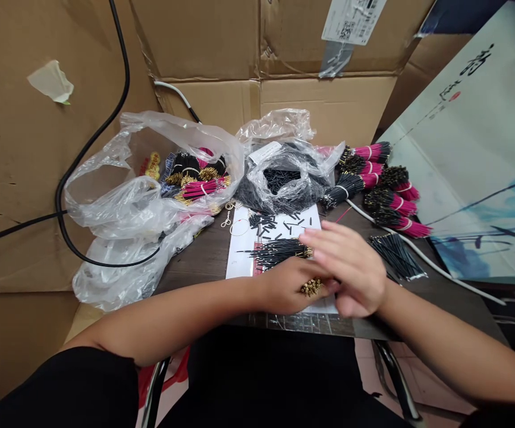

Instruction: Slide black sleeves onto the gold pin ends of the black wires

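Note:
My left hand (pixel 284 286) is closed around a bundle of wires with gold terminals (pixel 311 287), whose ends poke out of the fist; the rest of the bundle is hidden by the hand. Close against it on the right, my right hand (pixel 351 267) has its fingers stretched out toward the left, slightly blurred, with nothing visible in it. Just behind the hands, a row of black wires (pixel 278 252) with gold ends lies on a white sheet (pixel 236 249). Short black sleeves (pixel 288 226) are scattered on that sheet.
A clear plastic bag (pixel 106 196) with wire bundles stands left; another bag (pixel 279 178) of black pieces sits centre back. Pink and black wire bundles (pixel 393 202) lie right, near black wires (pixel 398 255) and a white cable (pixel 445 270). Cardboard walls (pixel 213 35) enclose the table.

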Demonstrator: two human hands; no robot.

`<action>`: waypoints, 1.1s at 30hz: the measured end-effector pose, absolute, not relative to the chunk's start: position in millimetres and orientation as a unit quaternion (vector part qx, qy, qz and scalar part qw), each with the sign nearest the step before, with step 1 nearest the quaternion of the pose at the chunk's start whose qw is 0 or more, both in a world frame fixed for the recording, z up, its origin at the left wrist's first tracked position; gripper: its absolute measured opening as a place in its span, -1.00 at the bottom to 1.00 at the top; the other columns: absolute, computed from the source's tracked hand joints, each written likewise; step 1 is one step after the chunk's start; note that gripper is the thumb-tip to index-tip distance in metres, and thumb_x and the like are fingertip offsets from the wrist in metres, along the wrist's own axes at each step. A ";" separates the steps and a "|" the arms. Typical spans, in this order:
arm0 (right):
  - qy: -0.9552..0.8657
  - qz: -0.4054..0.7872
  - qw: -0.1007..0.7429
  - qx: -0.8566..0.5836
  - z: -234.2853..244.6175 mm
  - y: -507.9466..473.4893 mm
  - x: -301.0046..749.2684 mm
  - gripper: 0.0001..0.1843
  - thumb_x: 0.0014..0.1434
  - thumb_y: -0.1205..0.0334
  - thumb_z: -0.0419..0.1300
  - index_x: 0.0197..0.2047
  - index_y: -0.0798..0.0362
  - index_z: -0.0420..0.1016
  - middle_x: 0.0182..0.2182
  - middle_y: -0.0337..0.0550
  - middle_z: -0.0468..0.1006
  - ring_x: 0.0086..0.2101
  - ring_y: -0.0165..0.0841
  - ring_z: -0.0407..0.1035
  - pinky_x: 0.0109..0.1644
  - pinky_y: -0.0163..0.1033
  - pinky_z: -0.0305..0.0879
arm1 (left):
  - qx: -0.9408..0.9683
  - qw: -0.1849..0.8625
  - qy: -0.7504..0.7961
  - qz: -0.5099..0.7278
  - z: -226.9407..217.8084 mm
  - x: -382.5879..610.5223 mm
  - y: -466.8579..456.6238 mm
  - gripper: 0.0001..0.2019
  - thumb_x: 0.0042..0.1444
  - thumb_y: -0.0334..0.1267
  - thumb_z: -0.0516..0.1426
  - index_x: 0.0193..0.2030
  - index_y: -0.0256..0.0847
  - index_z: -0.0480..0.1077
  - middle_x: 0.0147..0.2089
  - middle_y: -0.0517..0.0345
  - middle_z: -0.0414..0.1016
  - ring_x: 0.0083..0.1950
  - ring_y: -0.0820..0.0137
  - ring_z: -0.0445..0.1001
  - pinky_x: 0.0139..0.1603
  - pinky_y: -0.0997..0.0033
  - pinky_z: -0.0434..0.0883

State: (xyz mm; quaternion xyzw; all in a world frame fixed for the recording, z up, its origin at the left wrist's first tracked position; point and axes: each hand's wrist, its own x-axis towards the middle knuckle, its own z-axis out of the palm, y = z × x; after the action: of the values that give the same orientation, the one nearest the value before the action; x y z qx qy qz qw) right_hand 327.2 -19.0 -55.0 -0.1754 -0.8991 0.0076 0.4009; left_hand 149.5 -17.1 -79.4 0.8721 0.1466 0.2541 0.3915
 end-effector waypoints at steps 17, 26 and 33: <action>-0.932 0.082 0.149 -0.321 -76.0 19.4 343.4 -0.80 0.26 0.24 0.07 -0.09 -0.04 0.46 0.01 -0.12 0.42 0.00 -0.25 0.25 0.07 -0.02 0.18 | 0.958 0.264 0.065 0.087 -64.5 150.1 -29.4 -0.74 0.26 -0.13 -0.03 -0.39 -0.21 0.25 -0.39 0.27 0.44 -0.39 0.52 0.38 -0.42 0.45 0.18; -0.920 0.052 0.199 -0.334 -68.6 18.2 347.4 -0.86 0.26 0.26 0.07 -0.18 0.03 0.45 -0.11 -0.13 0.46 -0.11 -0.32 0.28 0.00 -0.14 0.20 | 0.981 0.175 0.076 0.043 -65.6 147.0 -24.0 -0.88 0.09 -0.20 0.13 -0.31 -0.19 0.32 -0.32 0.23 0.49 -0.42 0.45 0.42 -0.57 0.38 0.00; -0.923 0.092 0.113 -0.356 -46.6 -3.5 353.8 -0.70 0.21 0.01 0.13 -0.06 -0.01 0.41 -0.09 -0.09 0.41 -0.12 -0.27 0.26 -0.03 -0.12 0.17 | 0.989 0.127 0.042 0.071 -68.3 145.6 -30.5 -0.85 0.10 -0.17 0.11 -0.31 -0.21 0.35 -0.37 0.20 0.47 -0.49 0.45 0.40 -0.59 0.38 0.00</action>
State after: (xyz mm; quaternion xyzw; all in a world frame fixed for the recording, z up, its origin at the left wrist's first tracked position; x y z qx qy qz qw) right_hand 353.8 -3.5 -46.6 -0.3564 -0.9229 0.0917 0.1134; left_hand 145.6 -30.5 -68.3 0.9886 0.0419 0.0707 0.1265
